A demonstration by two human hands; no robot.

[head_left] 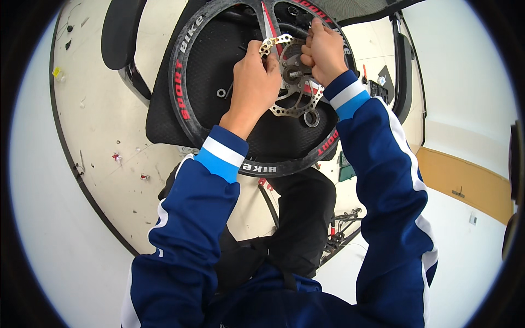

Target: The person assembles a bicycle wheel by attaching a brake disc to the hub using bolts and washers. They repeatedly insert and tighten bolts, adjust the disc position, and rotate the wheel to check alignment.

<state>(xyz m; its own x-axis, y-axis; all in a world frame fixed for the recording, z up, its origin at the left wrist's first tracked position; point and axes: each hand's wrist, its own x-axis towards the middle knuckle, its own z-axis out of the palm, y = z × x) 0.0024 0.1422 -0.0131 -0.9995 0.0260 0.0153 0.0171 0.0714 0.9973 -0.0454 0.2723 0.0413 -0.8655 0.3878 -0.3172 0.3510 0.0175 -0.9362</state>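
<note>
Lying flat on a black chair seat [175, 117], the bike wheel [188, 117] was braced by left hand [254, 82] clamped on brake disc [298, 104]; right hand [324, 52], at 1 o'clock, fist closed near hub, contents unclear.

a left hand [252, 82] presses the silver brake disc [292, 82] of a black bicycle wheel [188, 82] while the right hand [324, 52] grips near the hub, perhaps around a small tool.

Navy jacket sleeves with white stripes, light-blue-and-white cuffs, black trousers.
</note>
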